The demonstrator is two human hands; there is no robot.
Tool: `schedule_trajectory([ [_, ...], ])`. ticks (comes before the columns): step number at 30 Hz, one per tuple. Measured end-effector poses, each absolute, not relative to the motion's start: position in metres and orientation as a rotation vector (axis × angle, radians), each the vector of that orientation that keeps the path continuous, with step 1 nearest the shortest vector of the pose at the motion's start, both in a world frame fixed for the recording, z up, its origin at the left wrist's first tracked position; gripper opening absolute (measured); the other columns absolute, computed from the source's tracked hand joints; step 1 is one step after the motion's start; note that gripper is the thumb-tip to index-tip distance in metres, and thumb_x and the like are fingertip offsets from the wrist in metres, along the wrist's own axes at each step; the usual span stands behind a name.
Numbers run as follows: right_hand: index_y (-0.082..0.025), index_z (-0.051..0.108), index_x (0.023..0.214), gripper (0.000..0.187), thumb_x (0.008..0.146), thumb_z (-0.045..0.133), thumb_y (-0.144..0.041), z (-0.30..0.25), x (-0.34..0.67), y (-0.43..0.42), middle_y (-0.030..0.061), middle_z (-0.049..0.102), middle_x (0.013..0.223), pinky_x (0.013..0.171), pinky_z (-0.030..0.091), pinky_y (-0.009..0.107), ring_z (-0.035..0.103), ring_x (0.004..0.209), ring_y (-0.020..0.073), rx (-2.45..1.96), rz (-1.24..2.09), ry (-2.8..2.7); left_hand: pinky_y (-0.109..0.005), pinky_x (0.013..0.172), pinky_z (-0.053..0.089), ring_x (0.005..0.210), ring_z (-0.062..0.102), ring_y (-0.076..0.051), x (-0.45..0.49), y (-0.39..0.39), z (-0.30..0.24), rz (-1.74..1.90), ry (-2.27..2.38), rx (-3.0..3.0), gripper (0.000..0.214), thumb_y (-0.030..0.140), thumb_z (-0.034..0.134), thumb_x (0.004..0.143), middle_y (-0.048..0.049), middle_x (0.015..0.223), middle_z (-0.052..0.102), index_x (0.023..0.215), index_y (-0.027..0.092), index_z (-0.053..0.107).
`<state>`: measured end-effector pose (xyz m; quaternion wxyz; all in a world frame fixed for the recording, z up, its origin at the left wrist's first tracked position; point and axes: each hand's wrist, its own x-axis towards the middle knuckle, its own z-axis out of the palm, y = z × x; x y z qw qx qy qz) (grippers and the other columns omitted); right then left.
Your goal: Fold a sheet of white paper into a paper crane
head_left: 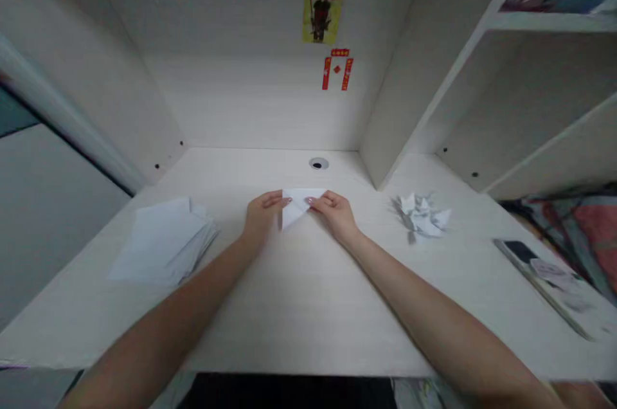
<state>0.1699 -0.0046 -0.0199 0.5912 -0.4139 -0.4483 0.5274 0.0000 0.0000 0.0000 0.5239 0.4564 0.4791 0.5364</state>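
Note:
Between my two hands is a small folded sheet of white paper (295, 212), held a little in front of the desk's far part. My left hand (263, 213) pinches its left edge between thumb and fingers. At the right edge, my right hand (335, 211) has its thumb and fingers closed on the same paper. A slanting fold line runs down across it, and one corner points downward. My fingers cover both side edges.
A stack of white paper sheets (164, 238) lies at the left. Several crumpled-looking folded white papers (424, 215) sit in a pile at the right. Farther right lies a phone-like flat object (542, 283). A round cable hole (319, 163) is near the back panel.

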Motion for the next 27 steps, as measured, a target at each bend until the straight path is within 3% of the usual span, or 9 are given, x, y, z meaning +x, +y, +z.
schedule_trajectory([
  [16,-0.017,0.062,0.056,0.034,0.065,0.070,-0.049,-0.0233,0.1724,-0.0021,0.0016,0.063,0.057,0.059,0.045,0.027,0.055,0.053,0.0130,-1.001,1.203,-1.031,-0.034,0.076,0.052,0.077,0.067,-0.020,0.0004,0.0011,-0.0022,1.280,1.139,1.077,0.044,0.032,0.081,0.052,-0.0098,0.088,0.073,0.090,0.012,0.069],
  [27,-0.016,0.061,0.057,0.031,0.066,0.071,-0.043,-0.0230,0.1724,-0.0042,0.0006,0.063,0.056,0.060,0.045,0.025,0.056,0.053,0.0117,-0.980,1.225,-0.967,-0.032,0.077,0.051,0.077,0.067,-0.019,0.0035,-0.0011,-0.0011,1.290,1.166,1.050,0.041,0.029,0.080,0.053,-0.0085,0.087,0.073,0.089,0.013,0.068],
])
